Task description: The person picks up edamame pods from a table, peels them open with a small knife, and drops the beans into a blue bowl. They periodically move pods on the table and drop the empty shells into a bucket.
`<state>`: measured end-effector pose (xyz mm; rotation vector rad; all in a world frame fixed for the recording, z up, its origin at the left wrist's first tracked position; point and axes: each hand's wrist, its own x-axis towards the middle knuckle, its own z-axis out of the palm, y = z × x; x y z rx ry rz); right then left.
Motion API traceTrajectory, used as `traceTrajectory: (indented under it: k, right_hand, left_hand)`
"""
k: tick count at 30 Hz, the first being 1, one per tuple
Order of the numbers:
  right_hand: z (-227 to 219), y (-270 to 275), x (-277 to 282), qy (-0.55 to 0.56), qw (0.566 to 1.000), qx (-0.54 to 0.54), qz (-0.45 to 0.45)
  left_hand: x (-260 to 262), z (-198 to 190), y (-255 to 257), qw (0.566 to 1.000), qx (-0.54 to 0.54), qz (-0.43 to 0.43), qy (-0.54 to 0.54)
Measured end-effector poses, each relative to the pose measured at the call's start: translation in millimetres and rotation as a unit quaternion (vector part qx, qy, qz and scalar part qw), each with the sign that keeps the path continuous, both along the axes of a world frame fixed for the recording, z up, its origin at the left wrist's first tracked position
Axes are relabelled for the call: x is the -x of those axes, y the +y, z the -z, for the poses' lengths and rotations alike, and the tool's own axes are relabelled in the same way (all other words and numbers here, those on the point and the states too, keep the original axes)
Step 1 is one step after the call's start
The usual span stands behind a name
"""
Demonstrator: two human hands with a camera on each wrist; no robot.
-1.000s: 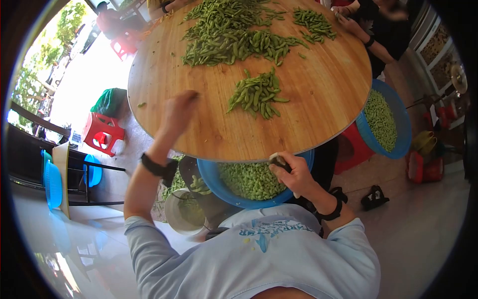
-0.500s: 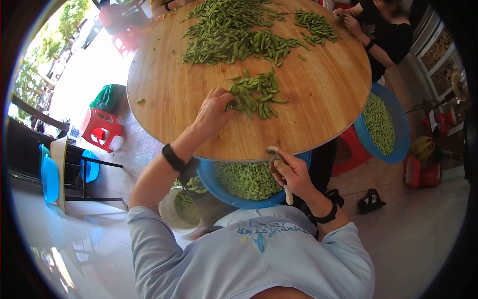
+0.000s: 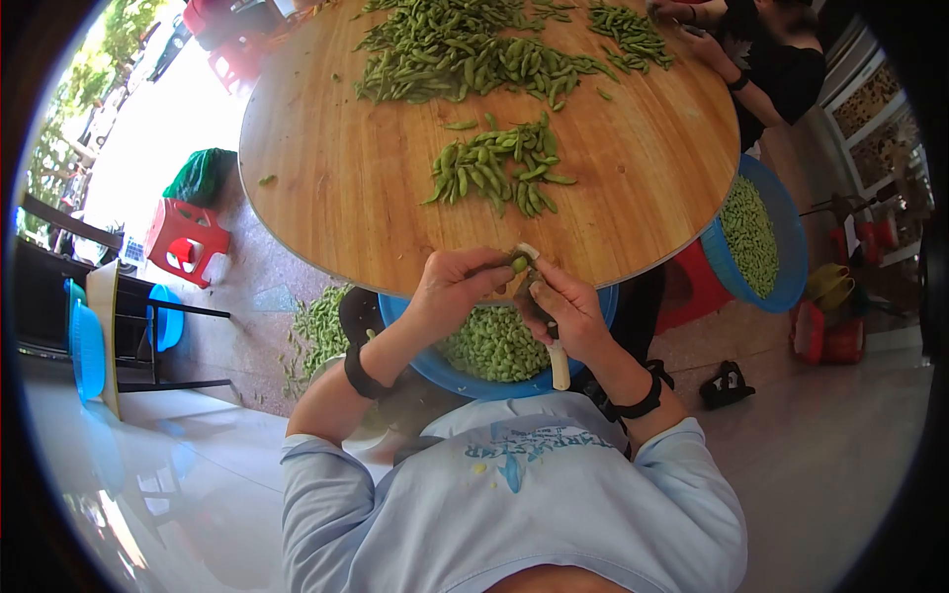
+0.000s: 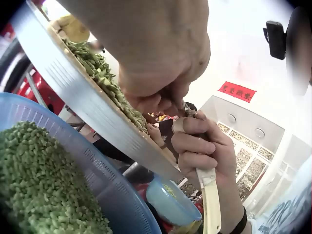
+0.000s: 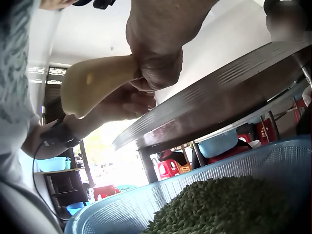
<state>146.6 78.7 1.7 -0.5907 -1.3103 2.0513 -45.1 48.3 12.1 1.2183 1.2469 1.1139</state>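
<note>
Both hands meet at the near edge of the round wooden table, over a blue basket of shelled green beans. My left hand pinches a green pod. Against that pod, my right hand grips a small tool with a cream handle. In the left wrist view the right hand is curled round the handle. The right wrist view shows the handle above the beans. A small pile of pods lies just beyond the hands.
A large heap of pods covers the table's far side, where another person works. A second blue basket of beans stands at the right. On the floor to the left are pods and a red stool.
My left hand reached to the small pile, took a pod and drew back to the table's near edge. My right hand rose slightly with the tool to meet it.
</note>
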Motion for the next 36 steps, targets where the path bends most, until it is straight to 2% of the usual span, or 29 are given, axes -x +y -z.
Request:
traceTrajectory:
  k: [7,9,13,15,16,18,19,21,22,23,24,25,26,27,31,33,34,35,36]
  right_hand:
    - [0,-2,2,0.008,1.000,0.008,-0.007]
    - [3,-3,2,0.003,1.000,-0.021,0.005]
    - [4,-5,1,0.006,0.999,-0.039,0.008]
    - [6,-8,1,-0.010,0.995,-0.096,0.040]
    - [7,-7,0,-0.011,0.995,-0.094,0.040]
    - [10,-2,-5,0.035,0.998,-0.056,0.002]
    - [11,-2,-9,0.035,0.998,-0.053,0.001]
    - [12,-1,-14,-0.086,0.978,-0.189,0.027]
    - [16,0,-12,-0.086,0.978,-0.188,0.026]
    - [21,1,-8,-0.088,0.915,-0.382,0.096]
    - [25,1,-6,-0.086,0.810,-0.558,0.161]
    - [25,-3,-8,-0.088,0.811,-0.555,0.160]
    - [23,-6,-9,-0.102,0.828,-0.526,0.164]
    - [21,-7,-11,-0.115,0.844,-0.497,0.167]
    - [26,-9,-21,-0.147,0.845,-0.479,0.185]
    - [27,-10,-30,-0.125,0.902,-0.380,0.161]
    - [21,-8,-31,-0.136,0.882,-0.431,0.135]
    - [22,-7,-32,-0.131,0.882,-0.431,0.137]
    - [23,-10,-33,-0.162,0.874,-0.447,0.095]
  left_hand:
    - [-3,4,-4,0.999,0.000,-0.022,-0.045]
    - [-3,6,-5,0.999,-0.025,-0.021,-0.013]
    - [-4,6,-7,0.998,-0.038,-0.020,-0.039]
    - [-5,7,-6,0.988,0.029,-0.022,-0.149]
    - [-3,6,-4,0.988,0.031,-0.022,-0.150]
    - [2,2,-3,0.940,0.138,0.037,-0.309]
    - [2,4,-5,0.940,0.140,0.036,-0.310]
    - [-2,9,-5,0.915,0.176,0.050,-0.359]
    - [-5,9,-5,0.915,0.176,0.049,-0.360]
    - [-9,7,-7,0.937,0.171,0.037,-0.304]
    - [-14,7,-9,0.954,0.166,0.025,-0.247]
    - [-19,12,-11,0.954,0.169,0.025,-0.248]
    - [-25,18,-12,0.989,0.087,0.017,-0.120]
    - [-29,19,-12,1.000,0.001,0.008,0.012]
    - [-28,3,-16,0.999,0.007,0.011,0.034]
    - [-13,-15,-22,0.970,-0.087,0.011,0.227]
    - [-1,-19,-26,0.953,-0.116,-0.015,0.280]
    - [14,-23,-30,0.932,-0.145,-0.038,0.331]
    - [30,-29,-32,0.878,-0.118,-0.064,0.460]
